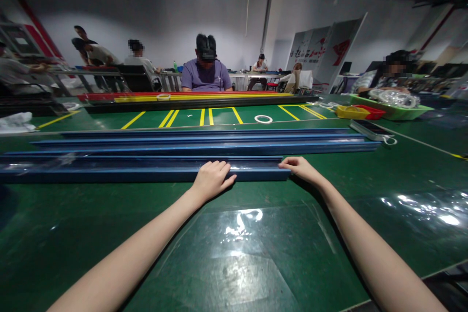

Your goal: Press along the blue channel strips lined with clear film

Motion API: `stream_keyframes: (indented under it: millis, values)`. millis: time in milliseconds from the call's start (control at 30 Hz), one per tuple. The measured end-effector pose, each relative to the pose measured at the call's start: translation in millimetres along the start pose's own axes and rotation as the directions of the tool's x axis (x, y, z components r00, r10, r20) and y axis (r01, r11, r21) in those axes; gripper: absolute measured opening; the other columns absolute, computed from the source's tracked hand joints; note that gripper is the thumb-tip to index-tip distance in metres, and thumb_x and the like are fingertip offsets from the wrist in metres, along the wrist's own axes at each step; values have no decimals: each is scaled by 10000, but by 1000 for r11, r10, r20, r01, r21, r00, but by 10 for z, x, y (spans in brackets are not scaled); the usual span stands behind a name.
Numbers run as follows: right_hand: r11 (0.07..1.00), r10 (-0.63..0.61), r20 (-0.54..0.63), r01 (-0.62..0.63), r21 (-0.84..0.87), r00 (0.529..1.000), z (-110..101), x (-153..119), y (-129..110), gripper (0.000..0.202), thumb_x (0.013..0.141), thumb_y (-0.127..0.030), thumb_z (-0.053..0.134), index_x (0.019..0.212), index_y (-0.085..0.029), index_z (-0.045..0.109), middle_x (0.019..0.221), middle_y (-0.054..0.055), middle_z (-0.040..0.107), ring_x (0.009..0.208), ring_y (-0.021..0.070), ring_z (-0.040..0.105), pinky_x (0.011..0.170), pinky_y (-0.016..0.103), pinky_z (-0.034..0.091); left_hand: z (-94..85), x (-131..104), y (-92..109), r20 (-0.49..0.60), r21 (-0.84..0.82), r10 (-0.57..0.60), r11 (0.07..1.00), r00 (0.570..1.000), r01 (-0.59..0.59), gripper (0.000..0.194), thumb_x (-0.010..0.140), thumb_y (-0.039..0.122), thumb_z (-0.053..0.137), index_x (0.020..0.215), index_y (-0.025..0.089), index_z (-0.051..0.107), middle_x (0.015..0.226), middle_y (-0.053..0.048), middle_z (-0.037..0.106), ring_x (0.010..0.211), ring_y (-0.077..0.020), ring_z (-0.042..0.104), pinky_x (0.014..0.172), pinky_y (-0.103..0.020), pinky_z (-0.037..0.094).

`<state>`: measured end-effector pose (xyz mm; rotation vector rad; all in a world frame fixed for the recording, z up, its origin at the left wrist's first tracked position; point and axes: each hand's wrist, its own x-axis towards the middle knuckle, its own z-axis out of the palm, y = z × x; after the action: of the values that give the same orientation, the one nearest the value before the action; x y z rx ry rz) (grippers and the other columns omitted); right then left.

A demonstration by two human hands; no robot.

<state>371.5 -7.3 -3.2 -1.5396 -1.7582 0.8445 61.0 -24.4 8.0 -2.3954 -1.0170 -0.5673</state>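
A long blue U-shaped channel [252,174] lies lengthwise across the green table in front of me, its hollow side up. Shiny clear film [252,163] shows inside it. My left hand [214,178] grips the channel's near wall right of its middle, fingers curled over into the hollow and thumb toward the near side. At the channel's right end, my right hand [299,168] has its thumb and fingertips pinched together. Whatever is between those fingertips is too small to make out. Just beyond, more blue channels [204,146] lie roughly parallel.
Clear plastic sheeting [241,273] covers the near table. Red, yellow and black strips [204,100] lie farther back before a seated person [206,73]. A white ring [263,119], a phone [372,130], a yellow bin [351,112] and a green tray [405,113] are beyond the channels.
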Motion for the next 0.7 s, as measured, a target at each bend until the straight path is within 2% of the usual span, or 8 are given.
stream_keyframes:
  millis: [700]
  values:
    - [999,-38,-20,38,27,999,24,9,15,361,630,-519,579,630,-159,604,627,21,584,600,137,498,599,261,363,-8,-8,-8,8,-25,8,1000,1000,-7,339,873,408,333,740,164,527,706,-38,584,661,-162,524,577,-282,319]
